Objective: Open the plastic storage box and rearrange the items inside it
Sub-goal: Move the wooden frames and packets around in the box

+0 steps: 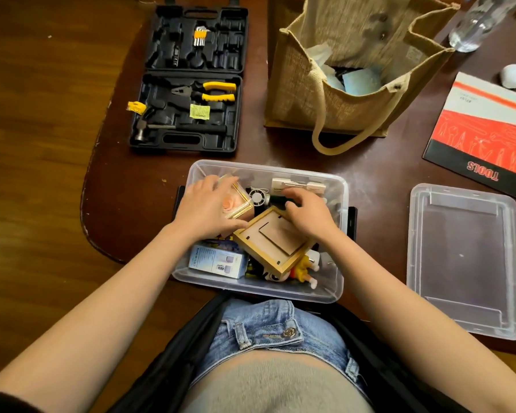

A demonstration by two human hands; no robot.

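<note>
Both hands are working inside the plastic storage box (pixel 337 186); its lid (pixel 465 263) is already lying well right of them. The left hand (pixel 204 208) is gripping a clear rose case (pixel 239 201). The right hand (pixel 307 214), fingers curled, is sitting above the wooden frame (pixel 273 242); what it is holding is hidden. Sorting is unfinished.

Only one feed on my end: head-worn camera, wide angle, aimed forward and steeply down over wearer's own lap. Close range; both forearms enter from bottom corners. Clear storage box (pixel 259 231) sits at frame centre, table (pixel 376 174) fills upper right, floor (pixel 36 144) runs down left side. Edges bow from lens. No second view for overlap.
</note>
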